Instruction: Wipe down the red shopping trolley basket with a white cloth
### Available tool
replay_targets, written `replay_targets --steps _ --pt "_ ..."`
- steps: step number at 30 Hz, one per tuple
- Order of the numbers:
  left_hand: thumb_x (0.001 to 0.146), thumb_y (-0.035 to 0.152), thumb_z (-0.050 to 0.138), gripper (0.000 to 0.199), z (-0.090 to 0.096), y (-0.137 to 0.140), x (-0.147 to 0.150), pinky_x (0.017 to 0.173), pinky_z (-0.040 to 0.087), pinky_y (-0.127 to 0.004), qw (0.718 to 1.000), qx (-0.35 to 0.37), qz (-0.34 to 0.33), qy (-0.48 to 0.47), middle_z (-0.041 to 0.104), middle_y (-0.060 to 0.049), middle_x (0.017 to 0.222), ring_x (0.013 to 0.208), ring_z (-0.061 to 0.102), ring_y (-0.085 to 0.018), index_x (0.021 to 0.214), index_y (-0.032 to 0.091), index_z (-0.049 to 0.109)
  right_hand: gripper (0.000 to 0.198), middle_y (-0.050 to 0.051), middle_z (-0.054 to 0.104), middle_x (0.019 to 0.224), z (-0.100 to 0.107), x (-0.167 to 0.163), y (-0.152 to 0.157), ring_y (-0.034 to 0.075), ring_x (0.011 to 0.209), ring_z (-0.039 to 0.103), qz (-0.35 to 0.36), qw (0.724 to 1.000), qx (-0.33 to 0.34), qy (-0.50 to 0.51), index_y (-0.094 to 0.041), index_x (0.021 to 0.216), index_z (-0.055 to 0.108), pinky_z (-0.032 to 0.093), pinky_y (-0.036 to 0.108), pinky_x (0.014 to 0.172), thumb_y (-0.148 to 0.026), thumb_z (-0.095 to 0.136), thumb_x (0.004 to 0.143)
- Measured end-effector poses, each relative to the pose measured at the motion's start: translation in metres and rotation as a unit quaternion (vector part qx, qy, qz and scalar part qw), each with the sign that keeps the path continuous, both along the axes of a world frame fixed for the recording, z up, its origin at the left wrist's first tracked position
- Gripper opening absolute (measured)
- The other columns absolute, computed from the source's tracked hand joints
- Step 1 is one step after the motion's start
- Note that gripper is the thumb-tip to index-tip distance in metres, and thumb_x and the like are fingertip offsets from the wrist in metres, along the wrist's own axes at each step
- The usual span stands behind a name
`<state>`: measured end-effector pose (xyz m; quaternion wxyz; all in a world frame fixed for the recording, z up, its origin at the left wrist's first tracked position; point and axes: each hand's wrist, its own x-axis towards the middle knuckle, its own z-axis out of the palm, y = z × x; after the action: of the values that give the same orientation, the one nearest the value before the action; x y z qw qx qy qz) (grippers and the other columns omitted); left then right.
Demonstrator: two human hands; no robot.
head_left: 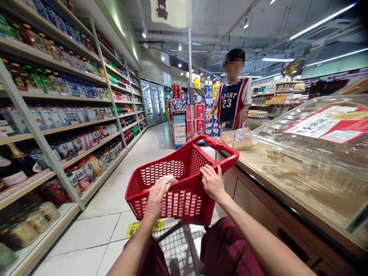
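Observation:
In front of my knees stands a red plastic shopping cart (184, 199) with perforated sides and a red handle (225, 147) at its right end. My left hand (156, 195) is closed on a pale cloth (168, 179), pressed against the near rim of the basket. Part of the cloth is hidden by my fingers. My right hand (212, 181) grips the basket's near rim close to the handle, fingers curled over the edge. The part of the basket interior that shows holds no goods.
Drink shelves (71, 92) line the left side. At right, a counter (273, 184) carries clear plastic food boxes (324, 126). A person (231, 96) stands behind the counter's far end. Stacked cartons (189, 115) rise beyond the cart. A yellow floor sign (135, 228) lies under it.

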<state>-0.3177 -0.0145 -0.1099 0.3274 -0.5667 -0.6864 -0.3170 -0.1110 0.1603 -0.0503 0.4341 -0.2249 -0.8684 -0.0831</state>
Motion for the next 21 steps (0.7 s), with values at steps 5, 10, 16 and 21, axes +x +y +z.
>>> replay_targets --steps 5,10,16,21 --pt "0.080 0.004 0.027 0.053 -0.006 -0.017 -0.015 0.104 0.030 -0.048 0.996 0.056 0.069 -0.007 0.046 -0.008 0.132 0.129 0.029 -0.019 0.130 0.021 0.034 0.033 0.007 0.061 0.112 -0.003 -0.003 -0.003 0.022 0.113 0.044 -0.021 1.000 -0.011 0.010 -0.017 0.107 0.060 0.007 0.046 0.106 -0.019 0.039 0.083" --pt "0.079 0.002 0.027 0.055 -0.007 -0.003 0.003 0.103 0.032 -0.048 0.999 -0.038 -0.015 0.014 0.045 -0.006 0.133 0.131 0.026 -0.020 0.128 0.023 0.038 0.033 0.006 0.062 0.110 -0.004 -0.002 -0.003 0.022 0.112 0.045 -0.019 1.000 -0.002 0.003 -0.018 0.107 0.061 0.008 0.045 0.105 -0.018 0.038 0.083" --pt "0.076 0.003 0.028 0.059 -0.006 -0.035 -0.028 0.107 0.026 -0.048 0.991 0.085 0.093 -0.044 0.042 -0.005 0.135 0.129 0.030 -0.020 0.132 0.023 0.032 0.032 0.006 0.062 0.111 -0.004 -0.005 -0.006 0.022 0.114 0.044 -0.028 0.999 -0.013 0.011 -0.017 0.106 0.061 0.008 0.045 0.105 -0.018 0.038 0.082" --pt "0.078 0.003 0.027 0.054 -0.012 -0.008 -0.006 0.105 0.030 -0.047 1.000 -0.016 0.008 -0.007 0.046 -0.006 0.132 0.130 0.027 -0.019 0.126 0.022 0.041 0.033 0.006 0.061 0.111 -0.004 -0.004 -0.007 0.023 0.114 0.043 -0.028 0.999 -0.015 0.003 -0.018 0.107 0.060 0.010 0.045 0.104 -0.019 0.039 0.082"
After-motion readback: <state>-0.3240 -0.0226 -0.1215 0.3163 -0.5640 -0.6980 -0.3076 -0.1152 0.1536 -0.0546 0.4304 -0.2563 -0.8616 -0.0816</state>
